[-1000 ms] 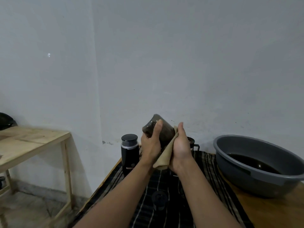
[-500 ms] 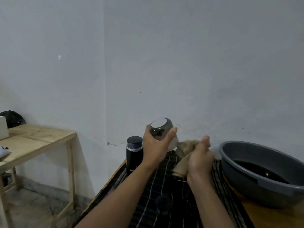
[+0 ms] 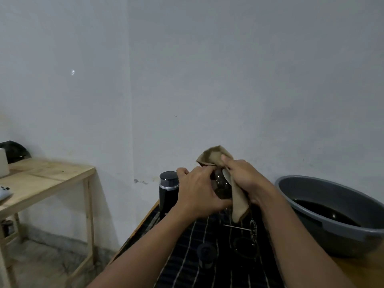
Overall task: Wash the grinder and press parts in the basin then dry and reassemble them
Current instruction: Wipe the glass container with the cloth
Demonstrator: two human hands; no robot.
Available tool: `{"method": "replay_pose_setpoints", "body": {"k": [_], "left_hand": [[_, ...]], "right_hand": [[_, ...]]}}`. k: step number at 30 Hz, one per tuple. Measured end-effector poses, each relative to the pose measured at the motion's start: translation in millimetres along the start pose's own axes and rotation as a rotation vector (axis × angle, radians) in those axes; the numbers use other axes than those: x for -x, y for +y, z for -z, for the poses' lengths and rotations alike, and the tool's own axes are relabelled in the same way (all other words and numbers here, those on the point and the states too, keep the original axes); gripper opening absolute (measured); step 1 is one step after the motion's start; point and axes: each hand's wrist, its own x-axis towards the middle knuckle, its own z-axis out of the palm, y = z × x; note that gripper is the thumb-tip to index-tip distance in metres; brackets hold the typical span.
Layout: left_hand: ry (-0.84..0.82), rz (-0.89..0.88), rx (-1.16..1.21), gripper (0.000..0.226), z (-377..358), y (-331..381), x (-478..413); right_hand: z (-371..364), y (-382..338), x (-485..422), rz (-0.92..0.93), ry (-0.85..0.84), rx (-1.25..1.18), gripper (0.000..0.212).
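Over the striped mat (image 3: 187, 262), head view: left hand (image 3: 199, 192) grips a dark translucent cup (image 3: 221, 186), possibly the grinder's lid. Right hand (image 3: 245, 179) pinches a tan cloth (image 3: 216, 156) over its top, the hands nearly touching. Black grinder body (image 3: 168, 190) stands just left; grey basin (image 3: 311, 188) of dark water sits right.

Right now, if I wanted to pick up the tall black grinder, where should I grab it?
Probably round its smooth middle, below the silver band, coming from its open left side: the black grinder stands upright, and the left hand crowds its right side.
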Motion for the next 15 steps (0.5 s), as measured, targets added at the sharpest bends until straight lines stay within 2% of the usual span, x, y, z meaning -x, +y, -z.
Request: {"method": "replay_pose_setpoints", "body": {"k": [2,4,5,7,9,10,11,13,15], "left_hand": [[0.03,0.175,0.475,0.054,4.4,1.8,-5.5],[0.058,0.304,0.737,0.055,5.7,4.0,-17.5],[0.066,0.358,0.771,0.056,6.3,5.9,-21.8],[0.097,0.512,0.868,0.054,9.7,9.7,-26.6],[0.101,0.704,1.049,0.045,7.4,7.4,-28.0],[0.099,0.794,1.161,0.045,6.0,5.7,-27.6],[0.107,0.867,1.247,0.05,5.0,3.0,-26.6],[0.131,0.976,1.361,0.065,2.9,-2.4,-25.1],[0.109,0.999,1.447,0.072,1.5,-6.4,-24.2]], "right_hand": [[-5.1,10.6,4.6,-0.013,-0.042,-0.358,0.054],[-18.5,20.8,8.2,0.106,0.039,-0.474,0.052],[-24.5,23.0,11.9,0.191,0.112,-0.461,0.051],[-34.7,22.2,21.5,0.364,0.239,-0.252,0.048],[-42.6,23.2,31.7,0.461,0.247,-0.054,0.049],[-46.5,24.3,34.7,0.467,0.239,-0.031,0.051],[-50.0,23.9,38.0,0.473,0.258,-0.046,0.051],[-53.4,25.0,36.8,0.439,0.406,-0.22,0.041],[-54.6,27.6,31.3,0.299,0.531,-0.352,0.034]]}}
